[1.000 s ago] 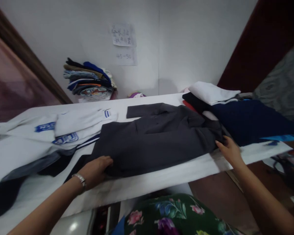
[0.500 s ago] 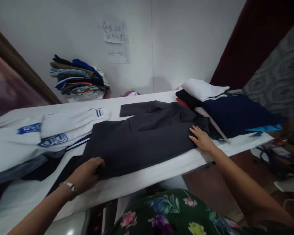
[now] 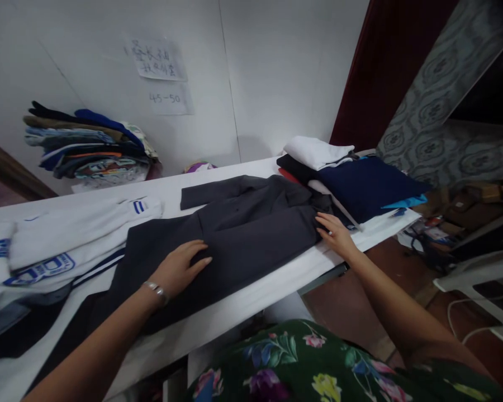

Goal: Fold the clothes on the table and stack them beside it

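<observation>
A dark grey collared shirt or jacket [image 3: 251,245] lies lengthwise on the white table, one sleeve [image 3: 207,192] stretched toward the back left. Its collar end is at the right. My left hand [image 3: 180,271] is over the left part of the garment, thumb and fingers apart, with nothing in it. At the right end, near the shoulder, my right hand [image 3: 334,233] rests with its fingers stretched out on the cloth. A ring shows on that hand, and a bracelet [image 3: 156,290] is on my left wrist.
White tops with blue print [image 3: 79,229] and dark clothes lie at the left. A pile of folded clothes [image 3: 92,142] stands at the back left. Navy [image 3: 369,187] and white garments [image 3: 318,152] are stacked at the right. The table's front edge runs close to my body; a white plastic stool [image 3: 482,279] stands beyond.
My left hand has let go of the garment's near edge and moved up and rightward over the cloth. My right hand stays near the shoulder. The view has turned right.
</observation>
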{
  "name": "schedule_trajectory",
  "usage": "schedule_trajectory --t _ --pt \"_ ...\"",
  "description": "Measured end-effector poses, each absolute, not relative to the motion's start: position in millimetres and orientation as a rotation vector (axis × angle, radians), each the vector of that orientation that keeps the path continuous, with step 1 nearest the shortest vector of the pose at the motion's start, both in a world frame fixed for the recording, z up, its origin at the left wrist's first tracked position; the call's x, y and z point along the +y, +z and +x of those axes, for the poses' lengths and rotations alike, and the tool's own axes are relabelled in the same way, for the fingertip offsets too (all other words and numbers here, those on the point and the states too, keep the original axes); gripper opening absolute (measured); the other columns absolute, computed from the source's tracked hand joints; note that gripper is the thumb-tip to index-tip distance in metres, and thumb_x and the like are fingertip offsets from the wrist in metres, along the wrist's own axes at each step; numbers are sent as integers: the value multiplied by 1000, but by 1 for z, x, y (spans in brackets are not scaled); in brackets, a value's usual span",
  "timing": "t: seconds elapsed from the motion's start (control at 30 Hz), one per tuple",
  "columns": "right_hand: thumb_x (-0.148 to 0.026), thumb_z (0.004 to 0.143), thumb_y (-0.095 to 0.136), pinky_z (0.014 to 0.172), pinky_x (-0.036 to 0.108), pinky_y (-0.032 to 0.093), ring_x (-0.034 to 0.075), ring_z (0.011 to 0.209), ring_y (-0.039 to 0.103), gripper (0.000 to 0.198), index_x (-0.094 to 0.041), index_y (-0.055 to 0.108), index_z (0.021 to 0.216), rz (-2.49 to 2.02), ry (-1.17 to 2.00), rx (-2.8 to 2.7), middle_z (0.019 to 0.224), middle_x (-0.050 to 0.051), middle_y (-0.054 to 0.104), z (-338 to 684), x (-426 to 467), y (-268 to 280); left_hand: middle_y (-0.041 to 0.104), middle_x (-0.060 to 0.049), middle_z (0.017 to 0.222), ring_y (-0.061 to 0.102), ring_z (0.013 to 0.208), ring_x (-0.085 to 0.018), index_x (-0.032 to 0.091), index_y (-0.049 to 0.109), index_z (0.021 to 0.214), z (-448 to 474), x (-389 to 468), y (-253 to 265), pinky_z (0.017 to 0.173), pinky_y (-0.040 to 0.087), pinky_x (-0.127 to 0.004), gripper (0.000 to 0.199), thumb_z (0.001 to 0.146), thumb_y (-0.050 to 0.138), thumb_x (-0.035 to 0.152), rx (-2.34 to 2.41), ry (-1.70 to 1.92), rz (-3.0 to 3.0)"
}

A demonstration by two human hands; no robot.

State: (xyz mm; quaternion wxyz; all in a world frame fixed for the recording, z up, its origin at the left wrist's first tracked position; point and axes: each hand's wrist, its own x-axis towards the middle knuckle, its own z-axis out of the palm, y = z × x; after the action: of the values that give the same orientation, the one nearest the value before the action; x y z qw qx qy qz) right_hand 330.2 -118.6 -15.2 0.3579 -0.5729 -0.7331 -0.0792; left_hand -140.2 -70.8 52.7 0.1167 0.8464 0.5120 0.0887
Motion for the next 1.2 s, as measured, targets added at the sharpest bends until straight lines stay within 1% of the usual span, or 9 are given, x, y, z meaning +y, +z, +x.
schedule_trajectory --t 0.1,0.23,0.4,0.53,0.63,0.8,0.93,1.1,1.2 --pt "-34 91 47 108 52 35 26 134 38 43 -23 53 132 -1511 -73 -2163 140 7 50 317 -100 -12 48 -14 140 44 129 -27 12 56 128 -113 -50 31 108 34 -42 56 87 41 48 1577 202 2628" --pt "-34 92 46 106 55 33 29 137 32 42 -22 55 131 -1636 -22 -2256 146 7 42 311 -72 -13 49 -13 140 43 130 -28 14 50 134 -103 -39 8 106 35 -46 53 91 40 43 1696 54 2662" --pt "-33 85 57 107 47 36 27 132 40 41 -20 61 124 -1613 8 -2076 145 10 42 319 -45 -24 54 -10 136 47 126 -23 17 54 130 -108 -37 -1 105 35 -41 46 93 37 38 1710 139 2666" --pt "-31 80 63 100 46 42 26 115 53 31 -20 68 108 -1617 19 -1953 122 10 60 321 -30 -28 55 -8 135 48 126 -23 18 56 128 -109 -37 -4 107 33 -42 44 94 35 36 1726 187 2636" --pt "-31 81 61 98 45 44 26 109 55 21 -20 70 97 -1597 10 -1961 114 10 62 319 -27 -30 54 -8 137 46 129 -24 19 54 130 -108 -39 -7 109 30 -45 45 94 33 34 1737 193 2636" --pt "-31 89 46 107 45 37 24 126 45 36 -18 62 118 -1602 -60 -2005 135 12 52 313 -37 -34 48 -9 142 40 134 -24 18 50 135 -108 -41 -4 111 25 -48 48 94 32 34 1739 132 2631" --pt "-28 89 44 109 45 33 27 132 40 40 -12 60 122 -1686 -131 -2098 142 16 45 300 -50 -23 39 -9 148 32 138 -26 18 47 138 -110 -46 5 111 24 -53 51 93 33 40 1813 148 2583" --pt "-43 93 40 113 51 23 27 142 22 53 -16 45 138 -1708 -242 -2123 151 12 33 282 -60 -12 35 -9 150 28 140 -28 19 44 140 -113 -58 -4 111 21 -56 57 92 36 48 1748 90 2636" --pt "-49 94 36 112 53 24 29 141 23 56 -19 43 140 -1796 -148 -2195 151 11 34 279 -58 -15 35 -9 150 27 140 -28 20 42 142 -113 -60 -13 111 21 -56 58 92 35 48 1725 45 2609"
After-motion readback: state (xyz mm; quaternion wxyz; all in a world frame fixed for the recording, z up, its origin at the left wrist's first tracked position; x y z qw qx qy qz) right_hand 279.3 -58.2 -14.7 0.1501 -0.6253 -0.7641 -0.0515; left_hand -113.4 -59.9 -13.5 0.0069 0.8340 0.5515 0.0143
